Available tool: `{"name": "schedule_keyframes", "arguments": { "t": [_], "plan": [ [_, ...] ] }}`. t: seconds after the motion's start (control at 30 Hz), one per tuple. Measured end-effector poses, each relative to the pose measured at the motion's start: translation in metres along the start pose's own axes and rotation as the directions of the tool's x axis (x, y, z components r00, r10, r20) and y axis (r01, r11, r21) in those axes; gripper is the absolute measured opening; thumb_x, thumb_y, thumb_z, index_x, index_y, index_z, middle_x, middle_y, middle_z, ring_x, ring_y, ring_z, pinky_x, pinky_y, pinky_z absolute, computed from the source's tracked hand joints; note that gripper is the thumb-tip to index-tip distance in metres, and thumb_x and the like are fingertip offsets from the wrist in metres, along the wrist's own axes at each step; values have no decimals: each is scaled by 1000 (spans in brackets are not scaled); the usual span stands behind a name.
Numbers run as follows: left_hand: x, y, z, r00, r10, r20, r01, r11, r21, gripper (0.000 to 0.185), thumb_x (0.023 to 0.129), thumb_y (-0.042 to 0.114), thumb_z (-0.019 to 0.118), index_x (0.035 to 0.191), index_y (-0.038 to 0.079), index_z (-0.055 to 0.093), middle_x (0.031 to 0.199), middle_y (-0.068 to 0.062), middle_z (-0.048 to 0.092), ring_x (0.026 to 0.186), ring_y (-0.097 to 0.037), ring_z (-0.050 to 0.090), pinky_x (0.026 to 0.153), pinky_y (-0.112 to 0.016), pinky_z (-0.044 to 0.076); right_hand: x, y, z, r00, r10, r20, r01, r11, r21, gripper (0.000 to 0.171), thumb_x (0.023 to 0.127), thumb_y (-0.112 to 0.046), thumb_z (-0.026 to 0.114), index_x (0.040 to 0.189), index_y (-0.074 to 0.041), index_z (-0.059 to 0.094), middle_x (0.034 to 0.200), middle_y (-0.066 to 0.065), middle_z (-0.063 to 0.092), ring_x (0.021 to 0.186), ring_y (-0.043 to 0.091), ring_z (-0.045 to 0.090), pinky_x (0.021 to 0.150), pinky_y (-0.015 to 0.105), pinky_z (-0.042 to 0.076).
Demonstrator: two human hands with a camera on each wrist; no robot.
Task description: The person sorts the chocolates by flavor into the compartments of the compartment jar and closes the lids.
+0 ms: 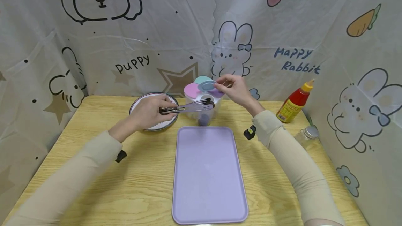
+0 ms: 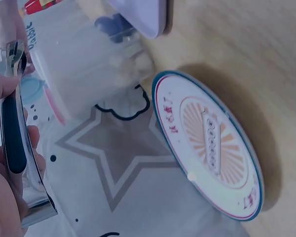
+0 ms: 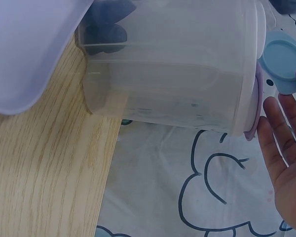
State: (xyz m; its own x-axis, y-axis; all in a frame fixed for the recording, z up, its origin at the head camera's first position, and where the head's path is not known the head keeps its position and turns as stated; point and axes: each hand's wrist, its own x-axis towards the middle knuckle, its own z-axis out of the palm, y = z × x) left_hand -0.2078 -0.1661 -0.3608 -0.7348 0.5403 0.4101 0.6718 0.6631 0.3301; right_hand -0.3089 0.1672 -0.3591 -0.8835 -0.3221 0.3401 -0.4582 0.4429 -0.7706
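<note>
Bunny cloth hangs behind the wooden surface. Left hand fingers hold tongs over the clear jar. Right hand fingers pinch its blue lid.

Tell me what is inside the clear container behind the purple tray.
Through the wall of the clear container, dark rounded pieces sit in one compartment near the tray. The tong tips reach its open hole. The other compartments stay hidden under pastel lids.
</note>
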Motion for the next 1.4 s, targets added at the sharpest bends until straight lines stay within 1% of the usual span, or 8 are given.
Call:
{"name": "schedule_keyframes", "arguments": {
  "t": [0.23,0.47,0.7,0.83,1.0,1.23,1.3,1.4],
  "plan": [
    [12,-6,-11,995,-83,60,82,996,30,28,91,23,82,116,11,82,95,-3,68,67,-13,51,59,-28,39,1,0,1,1000,-9,-1,9,1000,5,19,96,-17,79,107,-2,77,99,17,77,77,7,67,70,20,54],
    [20,-11,-12,983,-153,105,148,988,48,34,94,30,79,123,12,79,102,-5,70,70,-16,53,63,-30,41,0,-1,0,1000,3,3,-3,1000,0,20,96,-17,78,108,-1,76,100,18,77,77,7,67,70,19,54],
    [25,-11,-10,974,-184,133,181,983,39,38,94,28,79,127,11,77,106,-7,70,72,-18,54,65,-32,41,1,1,0,1000,6,-3,-6,1000,14,17,96,-16,78,106,-2,77,100,17,77,77,8,67,69,20,54],
    [23,-11,-9,973,-186,139,181,982,47,41,93,30,80,129,12,76,108,-6,70,76,-18,55,67,-31,41,0,2,0,1000,4,-2,-4,1000,19,17,96,-15,78,106,-1,77,99,17,77,77,8,67,68,20,54],
    [11,-12,-6,983,-157,90,155,987,29,40,91,29,83,126,11,78,104,-5,70,74,-18,54,66,-31,41,0,2,0,1000,6,-3,-6,1000,22,18,96,-15,78,107,-1,77,99,17,77,77,7,67,69,19,54],
    [-23,-19,2,994,-108,-22,109,994,25,31,86,26,85,114,12,80,97,-4,71,74,-15,55,69,-34,45,0,2,-1,1000,-2,-2,2,1000,13,18,96,-16,78,107,-2,77,99,17,77,77,8,67,70,20,54],
    [-35,-22,3,993,-114,-24,115,993,34,30,85,26,86,111,13,80,96,-3,73,75,-14,57,70,-35,46,0,2,-2,1000,0,0,0,1000,10,19,95,-17,79,107,-1,77,99,17,77,77,7,67,70,20,54],
    [-55,-28,3,984,-176,29,175,984,41,31,84,28,86,110,14,77,94,-1,73,74,-11,58,68,-33,47,0,3,-1,1000,4,5,-4,1000,16,20,95,-16,79,107,-1,77,99,17,77,77,7,67,70,20,55]
  ]
}}
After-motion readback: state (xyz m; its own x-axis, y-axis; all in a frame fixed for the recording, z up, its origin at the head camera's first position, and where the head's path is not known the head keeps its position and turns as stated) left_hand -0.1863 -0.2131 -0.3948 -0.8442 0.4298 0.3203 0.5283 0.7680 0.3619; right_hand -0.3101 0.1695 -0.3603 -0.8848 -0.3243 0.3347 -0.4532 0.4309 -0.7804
